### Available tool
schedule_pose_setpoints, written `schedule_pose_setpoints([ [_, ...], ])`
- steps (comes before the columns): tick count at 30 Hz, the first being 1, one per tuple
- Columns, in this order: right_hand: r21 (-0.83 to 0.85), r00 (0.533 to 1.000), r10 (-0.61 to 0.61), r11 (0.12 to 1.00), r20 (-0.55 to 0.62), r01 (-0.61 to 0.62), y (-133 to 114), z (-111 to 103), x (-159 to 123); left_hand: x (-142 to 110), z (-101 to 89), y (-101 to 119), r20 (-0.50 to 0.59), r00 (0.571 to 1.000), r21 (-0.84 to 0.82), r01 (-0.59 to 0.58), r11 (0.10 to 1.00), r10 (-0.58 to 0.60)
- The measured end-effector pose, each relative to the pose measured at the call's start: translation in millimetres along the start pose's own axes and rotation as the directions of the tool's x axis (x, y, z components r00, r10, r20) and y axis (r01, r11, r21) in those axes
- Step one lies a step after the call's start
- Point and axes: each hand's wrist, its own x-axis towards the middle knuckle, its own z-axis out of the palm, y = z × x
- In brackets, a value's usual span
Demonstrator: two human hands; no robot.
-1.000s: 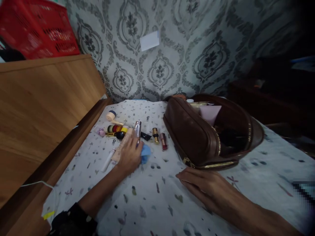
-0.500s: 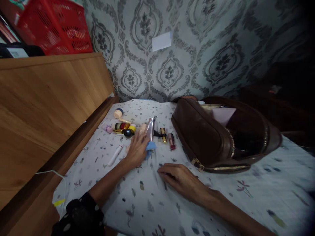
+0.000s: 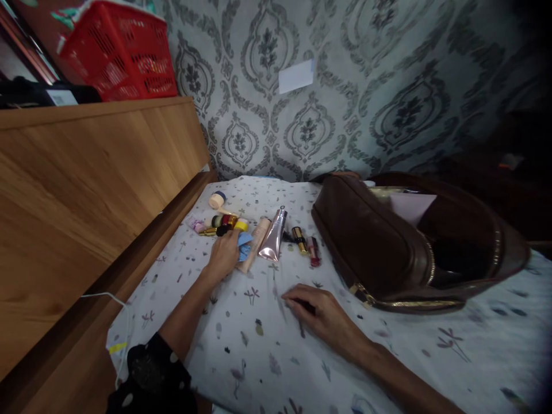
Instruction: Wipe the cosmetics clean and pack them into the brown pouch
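My left hand (image 3: 223, 253) is closed on a crumpled blue cloth-like piece (image 3: 245, 248). Right of it, a beige tube (image 3: 260, 237) and a shiny pinkish-silver tube (image 3: 273, 236) lie side by side on the patterned sheet (image 3: 276, 339). Small cosmetics sit just beyond the hand: a yellow-capped jar (image 3: 242, 225), a gold tube (image 3: 208, 232) and a cream jar with a dark lid (image 3: 217, 199). My right hand (image 3: 321, 316) rests on the sheet, fingers loosely bent, thumb a little apart, nothing in it. A gold-and-black lipstick (image 3: 299, 240) and a reddish bottle (image 3: 314, 252) lie beyond it.
A large brown leather bag (image 3: 366, 236) with its zip undone stands at right, a pale sheet of card (image 3: 411, 207) inside. On the left a wooden panel (image 3: 107, 172) borders the sheet, with a red basket (image 3: 125, 52) above it. A white cable (image 3: 125, 322) hangs down at lower left.
My left hand has moved left, away from the silver tube, with the blue piece in it. The tube now lies uncovered. A white pen-like stick is no longer visible. My right hand stays in place.
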Motion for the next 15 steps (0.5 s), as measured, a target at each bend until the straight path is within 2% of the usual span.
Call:
schedule_pose_setpoints([
  [3, 0.003, 1.000, 0.001, 1.000, 0.005, -0.001, 0.4, 0.5, -0.6, -0.2, -1.2, -6.9, 0.029, 0.998, 0.096, 0.047, 0.994, -0.050],
  [6, 0.007, 1.000, 0.000, 1.000, 0.004, 0.000, 1.6, 1.2, -1.7, 1.4, -0.6, -12.5, 0.057, 0.996, 0.124, 0.056, 0.991, -0.064],
  [11, 0.008, 1.000, 0.007, 1.000, 0.016, -0.008, 7.8, 3.4, -1.6, 1.8, -1.6, -12.9, 0.122, 0.992, 0.127, -0.012, 0.992, -0.003],
  [15, 0.020, 1.000, 0.007, 1.000, 0.023, -0.007, 12.9, 5.6, -0.9, 0.9, -9.9, -20.4, 0.177, 0.984, 0.120, -0.046, 0.992, 0.024],
])
